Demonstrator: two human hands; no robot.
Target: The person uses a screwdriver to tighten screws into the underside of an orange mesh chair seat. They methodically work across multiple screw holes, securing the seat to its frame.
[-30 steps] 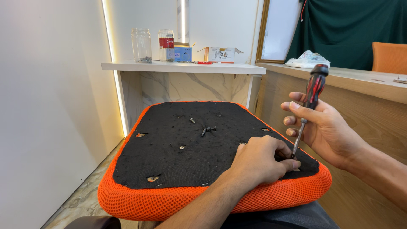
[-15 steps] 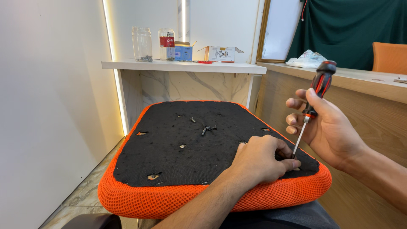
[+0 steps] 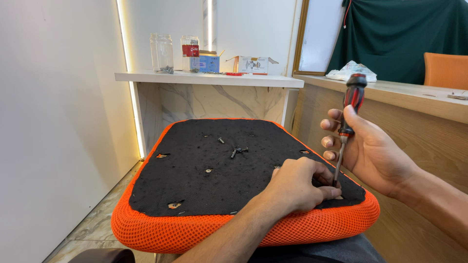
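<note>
The orange mesh chair seat cushion (image 3: 204,231) rests upside down across your lap, its black fabric underside (image 3: 204,170) facing up with several small torn holes, and the red-and-black-handled screwdriver (image 3: 347,124) stands nearly upright with its tip on the cushion's right near corner. Your right hand (image 3: 375,153) is wrapped around the handle and shaft, while your left hand (image 3: 297,187) lies curled on the cushion, fingertips pinched together at the tip. Loose dark screws (image 3: 238,151) lie near the cushion's middle; beyond it, a white shelf (image 3: 146,77) carries glass jars (image 3: 163,53) and small boxes (image 3: 253,64).
</note>
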